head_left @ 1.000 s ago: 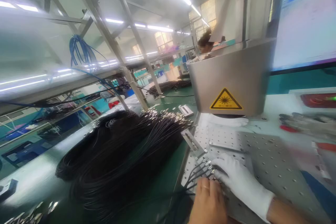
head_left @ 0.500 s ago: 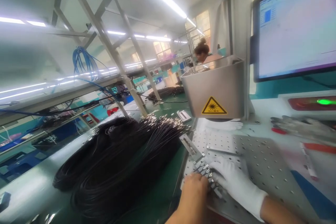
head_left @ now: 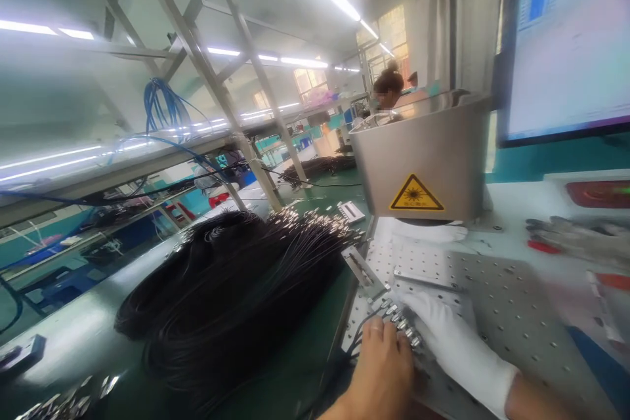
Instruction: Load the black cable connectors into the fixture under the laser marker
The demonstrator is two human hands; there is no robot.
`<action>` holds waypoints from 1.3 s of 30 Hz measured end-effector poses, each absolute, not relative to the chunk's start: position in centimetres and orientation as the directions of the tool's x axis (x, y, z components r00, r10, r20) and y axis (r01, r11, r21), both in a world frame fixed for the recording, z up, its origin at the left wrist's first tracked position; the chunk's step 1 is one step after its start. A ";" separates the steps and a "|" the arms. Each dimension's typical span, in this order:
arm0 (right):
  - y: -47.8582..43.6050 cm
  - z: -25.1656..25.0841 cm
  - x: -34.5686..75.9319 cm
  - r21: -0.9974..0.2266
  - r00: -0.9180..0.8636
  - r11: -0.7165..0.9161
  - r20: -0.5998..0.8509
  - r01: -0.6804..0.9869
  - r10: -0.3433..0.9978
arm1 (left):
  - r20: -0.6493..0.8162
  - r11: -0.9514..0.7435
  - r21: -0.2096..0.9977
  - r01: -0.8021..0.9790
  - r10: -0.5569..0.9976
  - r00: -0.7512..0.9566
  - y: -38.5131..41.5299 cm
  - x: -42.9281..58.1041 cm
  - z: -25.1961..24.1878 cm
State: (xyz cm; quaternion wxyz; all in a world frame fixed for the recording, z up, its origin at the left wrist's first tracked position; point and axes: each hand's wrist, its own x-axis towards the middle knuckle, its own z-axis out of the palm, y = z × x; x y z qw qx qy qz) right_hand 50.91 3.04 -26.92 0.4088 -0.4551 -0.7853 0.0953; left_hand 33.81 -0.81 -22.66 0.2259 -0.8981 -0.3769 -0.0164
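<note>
My bare left hand is closed over several thin black cables, with its fingertips at a row of small metal connectors. These connectors lie side by side along a slim metal fixture, which slants over the perforated plate. On the fixture's right side is my right hand in a white glove, its fingers bent in against the row. The gloved fingertips are partly hidden, so what they grip is unclear. Part of the fixture's near end is covered by my left hand.
Large coils of black cable lie on the green table to the left. A metal housing with a yellow warning triangle hangs over the perforated plate. A monitor stands right; grey gloves lie below it. A person sits beyond.
The view has shifted, so the scene sits further right. My left hand's fingers have moved along the row, and more connectors and the black cables now show beside them.
</note>
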 end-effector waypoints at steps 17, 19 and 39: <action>3.3 -27.3 50.0 -0.318 -0.234 0.575 0.688 0.754 0.687 | 0.280 -0.691 -0.275 0.668 0.607 0.743 -0.6 33.4 -22.0; 3.6 -27.5 50.1 -0.358 -0.214 0.562 0.670 0.745 0.711 | 0.303 -0.708 -0.261 0.657 0.586 0.752 -0.4 33.3 -22.4; 3.8 -27.1 50.3 -0.500 -0.130 0.482 0.585 0.719 0.801 | 0.068 -0.780 0.001 0.626 0.625 0.778 -0.3 32.2 -18.3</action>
